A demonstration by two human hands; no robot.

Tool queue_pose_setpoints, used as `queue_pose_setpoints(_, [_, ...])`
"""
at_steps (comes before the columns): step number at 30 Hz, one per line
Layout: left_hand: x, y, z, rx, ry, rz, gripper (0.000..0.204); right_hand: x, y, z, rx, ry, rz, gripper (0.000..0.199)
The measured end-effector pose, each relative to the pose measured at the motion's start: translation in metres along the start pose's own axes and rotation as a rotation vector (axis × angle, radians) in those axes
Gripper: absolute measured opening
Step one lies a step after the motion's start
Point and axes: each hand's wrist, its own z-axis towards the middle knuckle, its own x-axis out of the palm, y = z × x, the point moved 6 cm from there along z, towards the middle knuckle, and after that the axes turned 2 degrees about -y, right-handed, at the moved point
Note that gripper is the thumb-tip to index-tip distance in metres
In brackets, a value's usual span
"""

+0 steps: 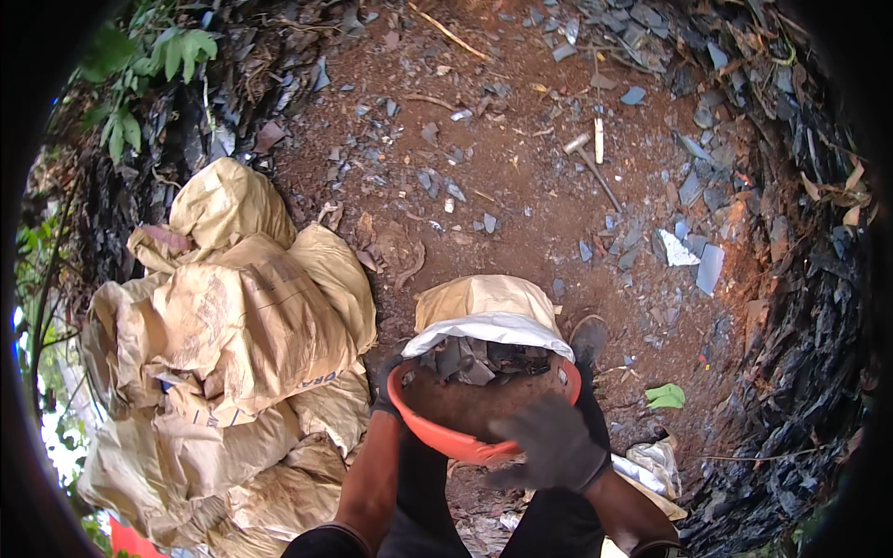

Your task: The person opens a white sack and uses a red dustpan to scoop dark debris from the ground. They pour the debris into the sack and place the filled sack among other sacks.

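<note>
An orange basin (446, 441) with a dirt-brown inside is tilted toward the mouth of a tan sack (488, 296) that has a white lining. Dark, flat stone-like pieces (479, 363) lie at the basin's far side, by the sack's mouth; I cannot tell how many are in each. My left hand (387, 386), in a dark glove, grips the basin's left rim. At the near right rim is my gloved right hand (556, 445), its fingers apart and slightly blurred. It overlaps the rim, and whether it touches is unclear.
Several filled tan sacks (251, 316) are heaped at my left. A hammer (593, 170) lies on the reddish soil ahead, near a pale stick (599, 141). Banks of dark flaky stone (791, 372) rise on both sides. A green leaf (665, 396) lies at right.
</note>
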Motion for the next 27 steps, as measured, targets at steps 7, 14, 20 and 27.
queue_pose_setpoints(7, [0.022, -0.060, -0.106, -0.373, 0.101, -0.621, 0.049, -0.022, 0.094, 0.030, 0.249, 0.015, -0.245, 0.042])
queue_pose_setpoints(14, [-0.137, -0.165, -0.302, 0.012, -0.220, 0.048, 0.070, -0.255, 0.213, 0.091, 0.552, -0.497, -0.041, 0.029])
queue_pose_setpoints(20, [-0.199, -0.098, -0.377, -0.133, -0.368, 0.137, 0.080, -0.422, 0.178, 0.055, 0.000, -0.690, 1.254, 0.092])
queue_pose_setpoints(27, [-0.163, 0.035, -0.507, -0.296, -0.517, 0.068, 0.078, -0.457, 0.159, 0.081, -0.300, -1.209, -0.182, 0.087])
